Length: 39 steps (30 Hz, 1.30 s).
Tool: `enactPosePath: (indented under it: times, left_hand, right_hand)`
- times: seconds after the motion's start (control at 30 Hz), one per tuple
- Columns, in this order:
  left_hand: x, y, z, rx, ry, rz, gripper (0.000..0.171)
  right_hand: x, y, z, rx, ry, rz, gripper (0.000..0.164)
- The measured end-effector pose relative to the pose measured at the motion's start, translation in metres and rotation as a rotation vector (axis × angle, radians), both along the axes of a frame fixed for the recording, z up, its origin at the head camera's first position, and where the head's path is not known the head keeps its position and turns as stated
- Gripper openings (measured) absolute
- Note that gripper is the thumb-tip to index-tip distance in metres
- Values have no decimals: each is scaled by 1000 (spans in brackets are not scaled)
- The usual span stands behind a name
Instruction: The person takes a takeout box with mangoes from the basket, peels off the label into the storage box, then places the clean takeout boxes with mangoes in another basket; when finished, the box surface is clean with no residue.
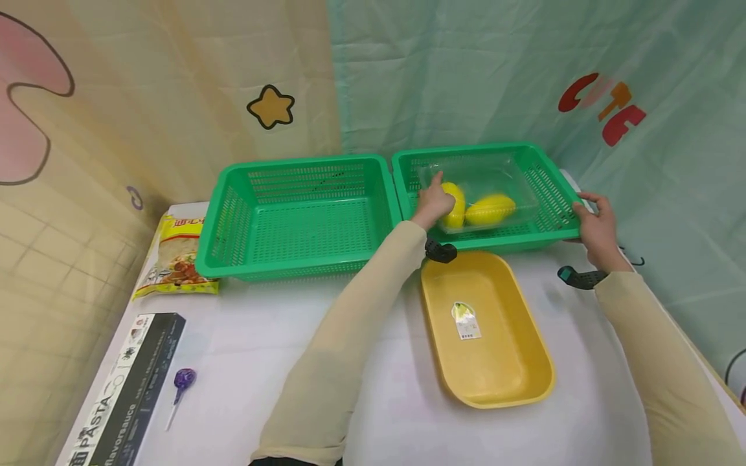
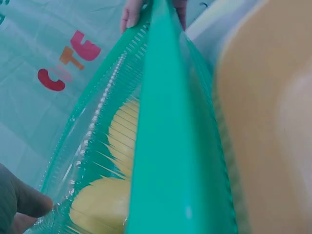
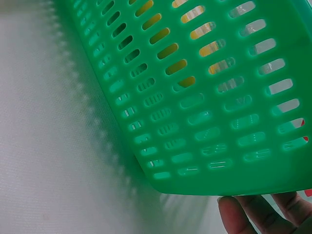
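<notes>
My left hand [image 1: 434,202] holds the left end of a clear plastic box [image 1: 513,184] inside the right green basket [image 1: 553,175]. Two yellow, lemon-shaped fruits [image 1: 491,209] show through the box's ribbed clear plastic; whether they lie in it or under it I cannot tell. In the left wrist view, the thumb [image 2: 31,201] meets the box's edge beside the nearer fruit [image 2: 102,204]. At the basket's right end, my right hand [image 1: 599,230] grips the rim. Its fingertips [image 3: 231,212] show at the rim in the right wrist view.
Left of that basket stands another green basket [image 1: 315,226]. A yellow tray [image 1: 489,362] with a label sits in front. A yellow food packet [image 1: 180,255], a black-and-white pasta box [image 1: 131,388] and a purple lollipop [image 1: 184,379] lie at the left. A curtain [image 1: 408,77] hangs behind.
</notes>
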<state>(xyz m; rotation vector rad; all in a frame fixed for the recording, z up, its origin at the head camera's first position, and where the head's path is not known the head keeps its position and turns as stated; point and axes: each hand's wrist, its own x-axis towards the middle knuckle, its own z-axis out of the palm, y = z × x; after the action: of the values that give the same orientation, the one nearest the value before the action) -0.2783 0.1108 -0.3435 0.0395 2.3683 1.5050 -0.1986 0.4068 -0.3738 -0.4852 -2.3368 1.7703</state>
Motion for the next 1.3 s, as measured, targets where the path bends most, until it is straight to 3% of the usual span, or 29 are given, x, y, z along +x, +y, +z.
enactPosePath:
  times: [0.1,0.3,0.43,0.6,0.8,0.93,1.03,1.17,1.3]
  left_hand:
    - [-3,0,-5,68,-71,21,71]
    - [-6,-2,-9,163,-100,61,72]
    - [-3,-1,-7,160,-79,78,64]
    - [8,-5,-1,106,-7,58,61]
    - [29,-25,16,81,198,-84,52]
    - [49,-45,24,156,333,-187,39]
    - [66,-60,22,215,423,-231,31]
    - [88,-82,11,229,521,-287,23]
    - [112,-108,2,204,580,-335,20]
  right_hand:
    - [-1,0,0,19,-9,-2,48]
    - [-3,0,0,33,-13,-5,48]
    - [-4,-1,0,16,0,-2,45]
    - [-4,-5,-1,5,-4,0,46]
    - [-5,-6,-1,52,-21,3,48]
    - [-7,-2,-1,52,-12,-9,46]
    - [-14,7,-9,42,-4,-46,45]
    - [-26,27,-26,105,-18,-67,46]
    - [-32,43,-33,280,-60,-54,50]
